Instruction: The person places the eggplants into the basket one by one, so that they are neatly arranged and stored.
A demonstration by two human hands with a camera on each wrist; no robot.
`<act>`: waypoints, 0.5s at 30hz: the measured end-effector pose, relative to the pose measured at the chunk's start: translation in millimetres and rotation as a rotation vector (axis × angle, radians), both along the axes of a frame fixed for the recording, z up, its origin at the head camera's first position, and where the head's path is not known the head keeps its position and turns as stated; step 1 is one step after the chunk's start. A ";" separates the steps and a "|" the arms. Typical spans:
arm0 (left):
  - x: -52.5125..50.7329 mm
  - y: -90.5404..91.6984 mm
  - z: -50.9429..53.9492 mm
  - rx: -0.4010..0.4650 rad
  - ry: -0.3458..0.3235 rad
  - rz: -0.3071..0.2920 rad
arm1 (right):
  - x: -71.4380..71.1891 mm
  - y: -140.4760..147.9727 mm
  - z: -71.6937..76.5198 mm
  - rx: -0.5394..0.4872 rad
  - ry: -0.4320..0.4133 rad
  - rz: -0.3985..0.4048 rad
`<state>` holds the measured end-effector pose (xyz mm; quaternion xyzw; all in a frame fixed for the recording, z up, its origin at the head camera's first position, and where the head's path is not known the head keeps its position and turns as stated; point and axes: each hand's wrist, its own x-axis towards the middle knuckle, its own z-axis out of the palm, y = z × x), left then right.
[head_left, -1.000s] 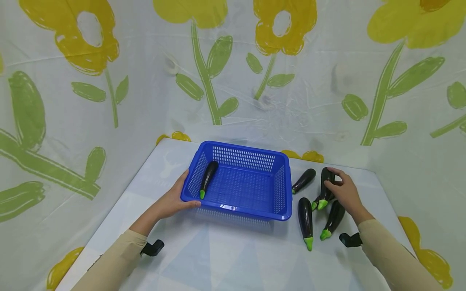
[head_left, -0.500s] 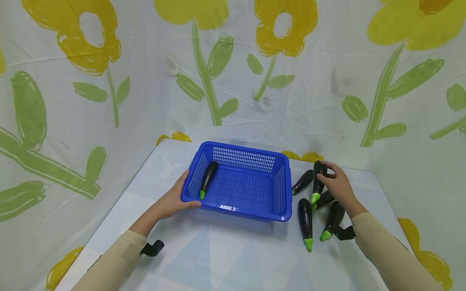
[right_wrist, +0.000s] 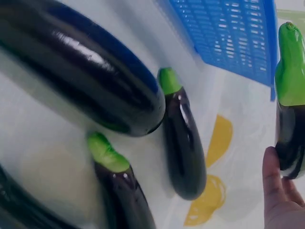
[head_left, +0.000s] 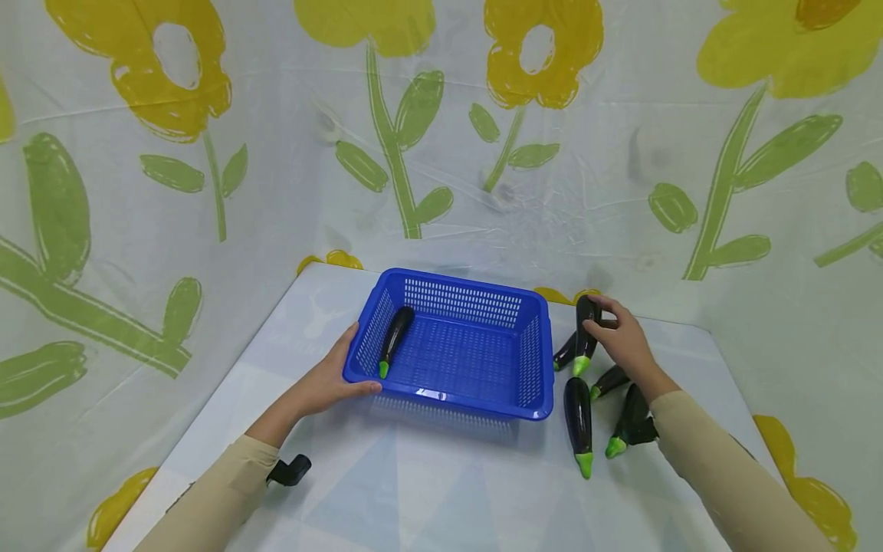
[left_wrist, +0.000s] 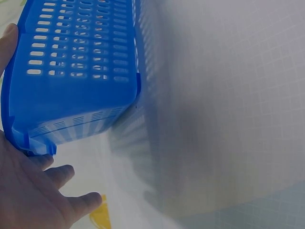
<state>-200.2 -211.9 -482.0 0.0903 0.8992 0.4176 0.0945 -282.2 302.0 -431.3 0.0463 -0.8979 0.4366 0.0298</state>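
Note:
My left hand (head_left: 333, 386) holds the near left corner of a blue plastic basket (head_left: 455, 399), thumb along the front rim and fingers against the left side. In the left wrist view, several fingers extend past the basket's rim (left_wrist: 8, 107). One eggplant (head_left: 396, 337) lies inside at the left wall. Right of the basket, my right hand (head_left: 628, 341) pinches another eggplant (head_left: 586, 322) by its dark blunt end, green stem end downward. In the right wrist view, the held eggplant (right_wrist: 291, 129) is raised above the table, partly cut off by the frame edge.
Several more eggplants lie on the pale table: a near one (head_left: 578, 414), one behind the held eggplant (head_left: 564, 353), one below my right wrist (head_left: 610, 379) and one (head_left: 631, 418) beside my sleeve. A flower-printed sheet (head_left: 524, 207) hangs behind and around the table.
My right hand has carried its eggplant leftward and slightly back, away from the others and closer to the basket. My left hand and the basket have stayed in place.

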 end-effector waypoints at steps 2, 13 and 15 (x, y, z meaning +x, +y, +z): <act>-0.4 0.0 -0.3 -0.005 0.000 0.001 | -1.2 -2.9 0.6 0.007 0.001 0.004; 0.2 0.2 0.4 -0.001 0.001 -0.001 | -10.3 -31.4 9.8 -0.003 0.003 0.037; 0.0 0.3 0.3 0.002 -0.001 -0.002 | -12.8 -36.3 11.5 -0.014 0.005 0.047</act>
